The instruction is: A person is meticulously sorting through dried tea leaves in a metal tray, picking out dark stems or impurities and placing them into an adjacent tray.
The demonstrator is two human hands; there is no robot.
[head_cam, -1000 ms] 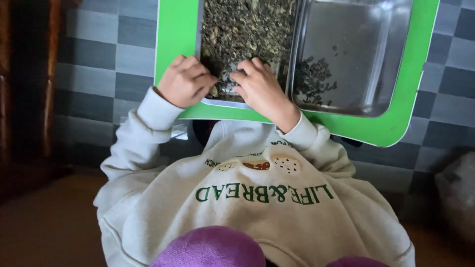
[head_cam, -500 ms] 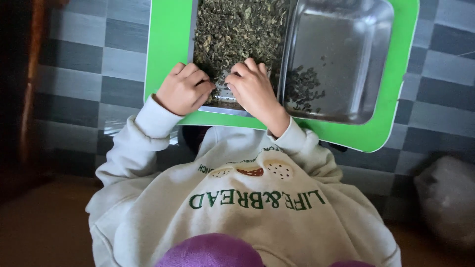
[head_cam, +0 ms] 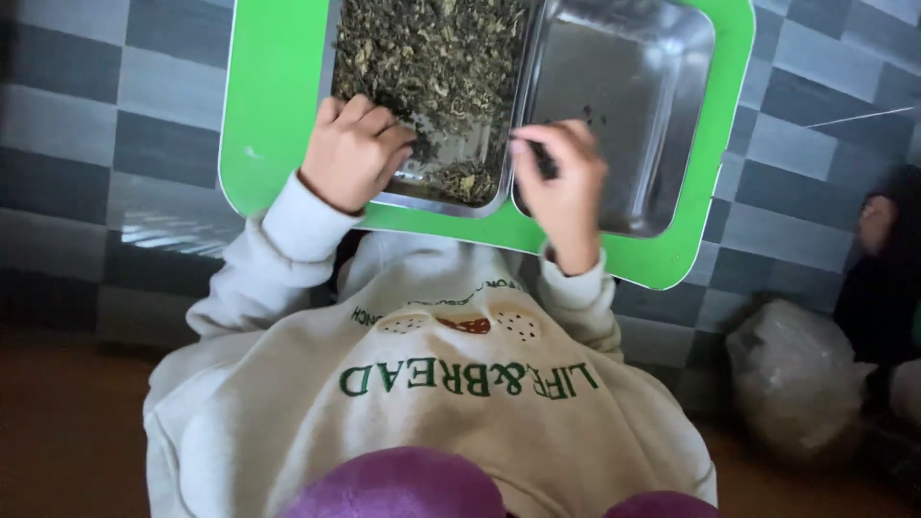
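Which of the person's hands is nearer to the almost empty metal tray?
The right hand. It reaches over the near edge of the almost empty metal tray, pinching a dark bit. The left hand rests in the neighbouring tray of dried leaves.

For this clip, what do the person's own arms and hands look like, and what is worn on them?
Both hands are bare: the left hand and the right hand wear no gloves, and no rings or watch show. The arms are covered by the long sleeves of a cream sweatshirt, each ending in a ribbed cuff at the wrist. The sweatshirt front carries dark green lettering and a small printed picture.
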